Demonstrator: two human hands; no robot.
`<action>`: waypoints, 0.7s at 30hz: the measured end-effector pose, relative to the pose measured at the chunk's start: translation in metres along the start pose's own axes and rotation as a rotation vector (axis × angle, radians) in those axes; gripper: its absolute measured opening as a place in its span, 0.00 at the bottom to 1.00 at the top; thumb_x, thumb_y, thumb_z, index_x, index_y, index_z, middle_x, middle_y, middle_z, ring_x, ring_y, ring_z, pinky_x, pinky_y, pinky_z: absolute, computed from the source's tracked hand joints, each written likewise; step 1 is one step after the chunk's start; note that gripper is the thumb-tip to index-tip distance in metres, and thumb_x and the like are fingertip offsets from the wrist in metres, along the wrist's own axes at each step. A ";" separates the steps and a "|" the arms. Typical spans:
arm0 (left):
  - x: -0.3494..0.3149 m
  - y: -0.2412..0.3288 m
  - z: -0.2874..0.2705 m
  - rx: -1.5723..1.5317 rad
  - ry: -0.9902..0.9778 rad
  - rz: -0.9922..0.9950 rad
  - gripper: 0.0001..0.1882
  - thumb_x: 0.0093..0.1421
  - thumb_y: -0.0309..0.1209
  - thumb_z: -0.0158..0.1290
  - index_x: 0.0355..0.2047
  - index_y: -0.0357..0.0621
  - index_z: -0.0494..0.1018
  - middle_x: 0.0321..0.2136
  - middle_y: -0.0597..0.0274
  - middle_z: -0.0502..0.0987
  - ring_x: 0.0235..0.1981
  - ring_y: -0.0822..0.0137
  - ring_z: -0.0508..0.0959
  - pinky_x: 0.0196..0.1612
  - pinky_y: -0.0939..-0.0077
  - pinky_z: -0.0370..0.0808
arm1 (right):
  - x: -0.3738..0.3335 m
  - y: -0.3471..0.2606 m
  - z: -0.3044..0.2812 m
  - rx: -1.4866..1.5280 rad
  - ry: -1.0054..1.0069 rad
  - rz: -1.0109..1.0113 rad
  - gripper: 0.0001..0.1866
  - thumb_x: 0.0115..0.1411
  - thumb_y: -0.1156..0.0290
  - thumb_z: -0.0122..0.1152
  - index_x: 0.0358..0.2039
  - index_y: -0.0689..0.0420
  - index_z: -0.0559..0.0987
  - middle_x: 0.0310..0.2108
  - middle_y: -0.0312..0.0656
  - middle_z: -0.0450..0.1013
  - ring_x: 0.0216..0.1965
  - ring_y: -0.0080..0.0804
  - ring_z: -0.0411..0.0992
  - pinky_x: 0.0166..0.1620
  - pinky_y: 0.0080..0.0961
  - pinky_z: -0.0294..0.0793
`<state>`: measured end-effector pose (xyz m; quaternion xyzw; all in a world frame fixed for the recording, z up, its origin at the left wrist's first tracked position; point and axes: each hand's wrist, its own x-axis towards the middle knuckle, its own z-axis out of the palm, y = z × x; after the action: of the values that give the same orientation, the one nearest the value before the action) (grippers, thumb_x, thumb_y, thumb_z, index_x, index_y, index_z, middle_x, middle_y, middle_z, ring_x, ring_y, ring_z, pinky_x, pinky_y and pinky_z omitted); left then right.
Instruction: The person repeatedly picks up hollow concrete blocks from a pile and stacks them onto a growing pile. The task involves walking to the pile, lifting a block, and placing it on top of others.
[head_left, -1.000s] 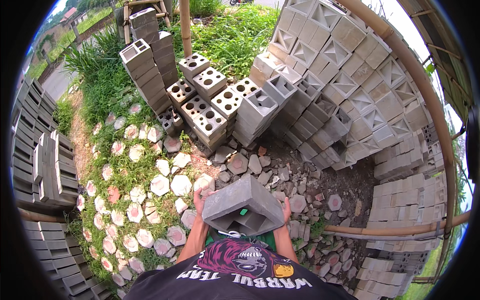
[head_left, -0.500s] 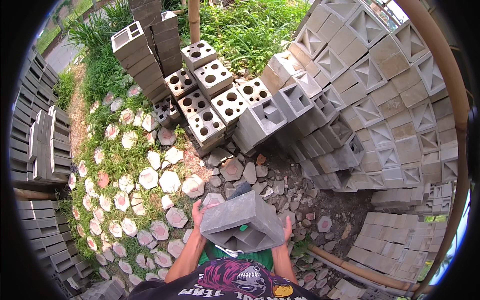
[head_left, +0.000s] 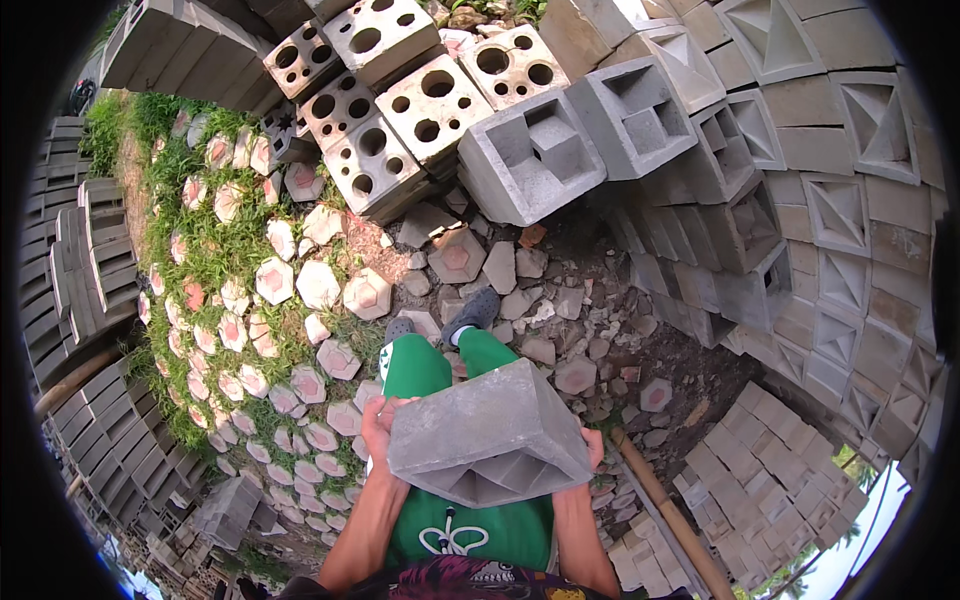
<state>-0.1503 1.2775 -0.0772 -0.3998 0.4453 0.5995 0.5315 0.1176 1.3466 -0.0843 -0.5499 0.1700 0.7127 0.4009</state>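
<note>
A grey concrete block [head_left: 470, 420] with a hollow, slanted inner face is held in front of my body, above my green shorts. My left hand [head_left: 378, 425] grips its left side, fingers curled at the edge. On the opposite side, my right hand [head_left: 592, 447] clasps the block, most of its fingers hidden behind it. The hollow side of the block faces toward me. Ahead stand two similar grey blocks, the nearer left one [head_left: 532, 155] and another [head_left: 636, 115], on top of a stack.
Pale blocks with round holes [head_left: 375, 170] are stacked ahead. A tall wall of patterned blocks [head_left: 840, 240] rises at right. Hexagonal pavers [head_left: 318, 285] lie in grass at left, broken rubble [head_left: 555, 300] underfoot. A bamboo pole [head_left: 670, 510] lies at lower right.
The view has shifted closer to the stacks, which now look larger. My legs and shoes have come into sight below the block, which stays between both hands.
</note>
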 end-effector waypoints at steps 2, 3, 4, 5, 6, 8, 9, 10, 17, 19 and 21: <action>0.009 -0.006 0.020 0.041 0.009 0.056 0.21 0.54 0.43 0.44 0.32 0.34 0.74 0.35 0.51 0.76 0.37 0.57 0.75 0.45 0.66 0.71 | 0.020 -0.009 0.001 0.004 0.021 0.004 0.22 0.51 0.62 0.47 0.43 0.64 0.72 0.43 0.50 0.72 0.44 0.43 0.71 0.50 0.37 0.70; 0.018 -0.006 0.031 0.068 0.006 0.081 0.20 0.54 0.42 0.44 0.32 0.34 0.73 0.37 0.51 0.76 0.38 0.57 0.75 0.46 0.67 0.71 | 0.033 -0.014 0.001 0.016 0.034 0.001 0.22 0.51 0.62 0.47 0.43 0.64 0.72 0.43 0.50 0.72 0.44 0.43 0.71 0.50 0.37 0.69; 0.030 -0.006 0.037 0.082 -0.007 0.081 0.20 0.54 0.41 0.45 0.33 0.35 0.73 0.37 0.52 0.76 0.39 0.57 0.74 0.47 0.67 0.71 | 0.045 -0.016 0.002 0.029 0.046 -0.003 0.23 0.51 0.62 0.47 0.43 0.64 0.72 0.43 0.50 0.72 0.44 0.43 0.71 0.51 0.37 0.69; 0.043 -0.005 0.042 0.097 -0.021 0.079 0.19 0.53 0.40 0.45 0.34 0.35 0.73 0.38 0.53 0.76 0.40 0.58 0.74 0.48 0.67 0.70 | 0.055 -0.015 0.003 0.049 0.034 -0.008 0.23 0.52 0.62 0.47 0.43 0.64 0.72 0.43 0.50 0.72 0.45 0.43 0.71 0.51 0.37 0.69; 0.053 -0.004 0.047 0.110 -0.016 0.075 0.19 0.53 0.39 0.45 0.35 0.35 0.72 0.38 0.53 0.75 0.41 0.58 0.74 0.49 0.66 0.70 | 0.065 -0.016 0.009 0.068 0.021 -0.015 0.23 0.52 0.62 0.47 0.43 0.64 0.72 0.44 0.49 0.72 0.45 0.43 0.71 0.51 0.36 0.69; 0.079 0.002 0.060 0.133 -0.002 0.074 0.17 0.53 0.36 0.45 0.36 0.35 0.72 0.39 0.53 0.75 0.42 0.57 0.74 0.51 0.64 0.69 | 0.089 -0.015 0.021 0.096 -0.008 -0.035 0.22 0.52 0.62 0.47 0.43 0.64 0.72 0.45 0.50 0.72 0.45 0.43 0.71 0.51 0.36 0.69; 0.091 0.005 0.067 0.142 0.012 0.073 0.16 0.53 0.34 0.45 0.37 0.35 0.71 0.40 0.52 0.75 0.43 0.56 0.74 0.51 0.63 0.69 | 0.099 -0.016 0.026 0.110 -0.039 -0.028 0.24 0.52 0.62 0.47 0.45 0.65 0.72 0.47 0.50 0.71 0.47 0.43 0.70 0.52 0.36 0.68; 0.102 0.010 0.072 0.141 -0.014 0.048 0.17 0.52 0.32 0.46 0.39 0.35 0.70 0.40 0.53 0.75 0.43 0.56 0.73 0.52 0.62 0.69 | 0.108 -0.015 0.032 0.124 -0.070 -0.023 0.25 0.52 0.62 0.47 0.48 0.65 0.71 0.48 0.51 0.70 0.49 0.43 0.69 0.53 0.36 0.68; 0.149 0.046 0.144 0.093 -0.014 -0.001 0.19 0.51 0.32 0.45 0.43 0.35 0.69 0.39 0.53 0.75 0.42 0.57 0.74 0.51 0.62 0.70 | 0.163 -0.015 0.111 0.168 -0.152 -0.063 0.37 0.53 0.63 0.43 0.63 0.66 0.56 0.60 0.48 0.60 0.59 0.40 0.61 0.62 0.37 0.57; 0.160 0.057 0.163 0.170 0.005 0.008 0.19 0.51 0.32 0.45 0.42 0.36 0.69 0.40 0.53 0.75 0.42 0.58 0.75 0.49 0.62 0.71 | 0.171 -0.019 0.136 0.170 -0.090 -0.068 0.37 0.53 0.62 0.43 0.62 0.67 0.56 0.61 0.46 0.58 0.61 0.39 0.59 0.63 0.36 0.56; 0.171 0.062 0.186 0.167 0.018 0.033 0.19 0.52 0.32 0.45 0.42 0.35 0.69 0.39 0.52 0.75 0.41 0.58 0.75 0.49 0.63 0.71 | 0.182 -0.028 0.158 0.144 -0.065 -0.057 0.37 0.53 0.62 0.43 0.62 0.66 0.56 0.62 0.45 0.57 0.62 0.38 0.57 0.63 0.36 0.55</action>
<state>-0.2325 1.5012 -0.1810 -0.3520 0.5052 0.5653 0.5489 0.0235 1.5418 -0.1927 -0.5006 0.1921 0.7045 0.4649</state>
